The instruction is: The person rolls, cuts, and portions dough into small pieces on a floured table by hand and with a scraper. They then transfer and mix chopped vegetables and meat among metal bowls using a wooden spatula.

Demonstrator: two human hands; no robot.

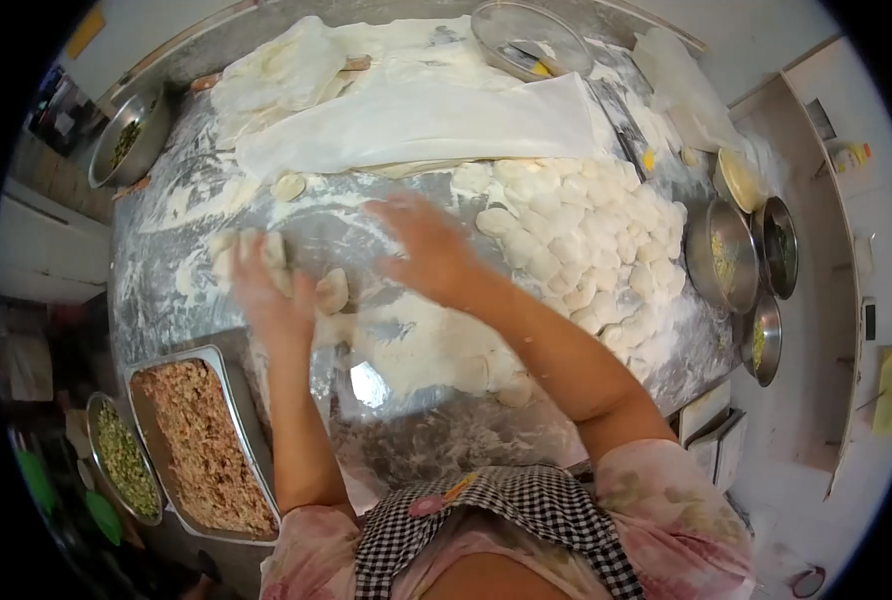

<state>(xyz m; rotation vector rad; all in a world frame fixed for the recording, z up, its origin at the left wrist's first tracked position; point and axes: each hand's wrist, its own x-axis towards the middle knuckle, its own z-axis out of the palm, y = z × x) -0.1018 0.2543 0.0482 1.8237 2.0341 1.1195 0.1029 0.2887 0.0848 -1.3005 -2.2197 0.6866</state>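
My left hand (274,300) reaches over small pale dough pieces (224,252) at the left of the floured table. Its fingers look stretched out and touch or lie just over the dough; motion blur hides the exact contact. Beside its thumb lies a single folded dough piece (332,291). My right hand (424,245) is above the middle of the table, blurred, its fingers apart with nothing seen in them. To its right spreads a large heap of round dough wrappers (576,235), dusted with flour. Another small dough round (289,187) rests farther back.
A metal tray of minced filling (201,440) and a bowl of chopped greens (126,460) stand at the lower left. White sheeting (416,125) covers the back. A sieve (531,40) sits behind it. Metal bowls (721,255) line the right edge; another bowl (131,140) stands far left.
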